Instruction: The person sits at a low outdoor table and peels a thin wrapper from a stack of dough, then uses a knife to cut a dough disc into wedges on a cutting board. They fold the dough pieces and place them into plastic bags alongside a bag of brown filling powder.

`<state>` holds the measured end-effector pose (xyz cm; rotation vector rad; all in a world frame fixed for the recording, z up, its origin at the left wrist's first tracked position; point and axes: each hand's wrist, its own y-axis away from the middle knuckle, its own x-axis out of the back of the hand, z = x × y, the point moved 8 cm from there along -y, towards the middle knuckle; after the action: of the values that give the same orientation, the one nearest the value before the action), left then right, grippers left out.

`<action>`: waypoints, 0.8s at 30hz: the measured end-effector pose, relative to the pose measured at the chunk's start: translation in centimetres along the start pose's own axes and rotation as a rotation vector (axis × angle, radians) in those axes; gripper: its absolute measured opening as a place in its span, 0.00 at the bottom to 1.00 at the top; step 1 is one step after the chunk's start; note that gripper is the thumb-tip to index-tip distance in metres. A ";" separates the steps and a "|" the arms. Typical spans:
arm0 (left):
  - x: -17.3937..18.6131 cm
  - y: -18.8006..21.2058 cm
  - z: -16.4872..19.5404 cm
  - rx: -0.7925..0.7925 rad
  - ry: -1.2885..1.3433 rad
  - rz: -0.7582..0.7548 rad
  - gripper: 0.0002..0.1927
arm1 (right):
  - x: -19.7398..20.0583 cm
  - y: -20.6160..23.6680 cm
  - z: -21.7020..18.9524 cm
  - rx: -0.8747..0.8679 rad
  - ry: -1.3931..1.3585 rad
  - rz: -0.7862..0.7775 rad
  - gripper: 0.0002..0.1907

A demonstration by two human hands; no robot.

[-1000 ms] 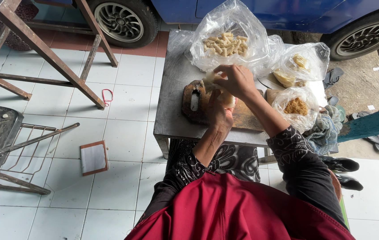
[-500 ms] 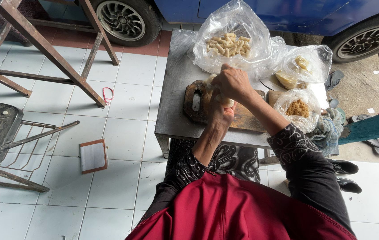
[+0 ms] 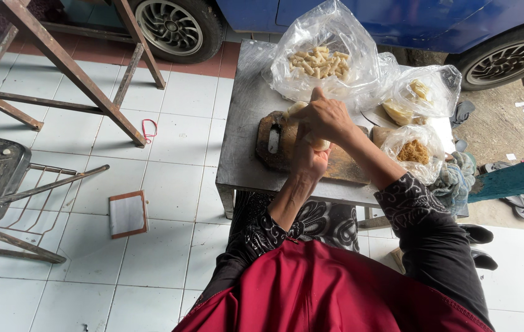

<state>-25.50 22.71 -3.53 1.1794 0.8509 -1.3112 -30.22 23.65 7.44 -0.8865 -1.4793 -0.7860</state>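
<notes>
My left hand (image 3: 307,161) and my right hand (image 3: 326,117) meet over a dark wooden cutting board (image 3: 271,142) on a small grey metal table (image 3: 243,123). Together they grip a pale roll of dough (image 3: 320,145); one end of it pokes out past my right hand's fingers. My right hand lies on top and my left hand cups the roll from below. A clear plastic bag of several finished pale rolls (image 3: 318,61) stands just beyond the hands.
Two smaller clear bags sit at the table's right, one with yellowish pieces (image 3: 406,104), one with brown filling (image 3: 414,151). A wooden trestle (image 3: 83,86) and a metal chair (image 3: 3,190) stand on the tiled floor at left. A blue car's wheel (image 3: 173,24) is behind.
Both hands stay pressed together on the roll above the board, with only small finger shifts. The view has drifted slightly.
</notes>
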 end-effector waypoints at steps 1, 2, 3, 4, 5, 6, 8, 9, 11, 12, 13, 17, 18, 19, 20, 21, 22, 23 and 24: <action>0.0 0.1 -0.2 0.009 0.017 -0.004 0.26 | 0.0 -0.1 0.1 0.004 -0.008 -0.012 0.17; 0.2 0.2 -0.2 0.000 0.000 0.015 0.27 | -0.4 -0.2 0.3 -0.002 -0.012 -0.051 0.18; 0.5 0.3 -0.3 -0.008 -0.019 0.030 0.27 | -0.8 -0.4 0.6 -0.008 -0.013 -0.087 0.19; 0.7 0.2 -0.3 -0.016 -0.037 0.042 0.27 | -1.2 -0.5 0.9 -0.016 -0.014 -0.121 0.20; 0.7 0.0 -0.3 -0.046 -0.022 0.021 0.27 | -1.1 -0.5 1.0 0.005 -0.049 -0.090 0.19; 0.7 -0.2 -0.2 -0.077 -0.006 0.003 0.27 | -0.9 -0.5 1.2 0.026 -0.086 -0.062 0.18; 1.3 -0.4 -0.2 -0.115 0.000 0.005 0.26 | -0.5 -0.5 1.3 0.096 -0.193 0.014 0.18; 1.8 -0.5 -0.3 -0.123 -0.010 0.020 0.26 | 0.0 -0.4 1.4 0.145 -0.262 0.063 0.19; 2.5 -0.6 -0.7 -0.129 -0.057 0.059 0.27 | 0.5 -0.6 1.8 0.182 -0.370 0.070 0.16; 2.8 -0.5 -0.9 -0.129 -0.094 0.086 0.28 | 0.2 -0.7 1.9 0.172 -0.412 0.024 0.12; 3.1 -0.4 -1.1 -0.128 -0.132 0.111 0.29 | -0.1 -0.8 2.0 0.162 -0.454 -0.021 0.11; 2.7 -0.1 -0.9 -0.152 -0.181 0.068 0.29 | -0.6 -1.0 3.8 -0.173 -0.346 0.041 0.18; 2.5 -0.1 -0.7 -0.163 -0.178 0.050 0.30 | -0.7 -1.1 3.6 -0.184 -0.325 0.057 0.18; 2.3 0.0 -0.5 -0.175 -0.175 0.034 0.30 | -0.7 -1.1 3.5 -0.194 -0.305 0.071 0.19; 2.4 0.0 -0.5 -0.162 -0.184 0.034 0.31 | -0.5 -1.1 3.2 -0.173 -0.306 0.092 0.19; 2.5 0.0 -0.5 -0.148 -0.193 0.035 0.31 | -0.3 -1.1 3.0 -0.153 -0.309 0.113 0.21; 2.6 -0.1 -0.5 -0.132 -0.204 0.035 0.31 | -0.1 -1.1 2.8 -0.134 -0.313 0.134 0.22; 2.9 -0.2 -0.5 -0.117 -0.200 0.058 0.31 | -0.1 -1.1 2.7 -0.134 -0.304 0.131 0.20; 3.2 -0.5 -0.6 -0.102 -0.195 0.082 0.31 | -0.1 -1.1 2.7 -0.133 -0.295 0.128 0.18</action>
<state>-25.54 22.48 -6.79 0.9789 0.7116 -1.2777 -32.47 25.46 7.13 -1.2271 -1.6203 -0.6858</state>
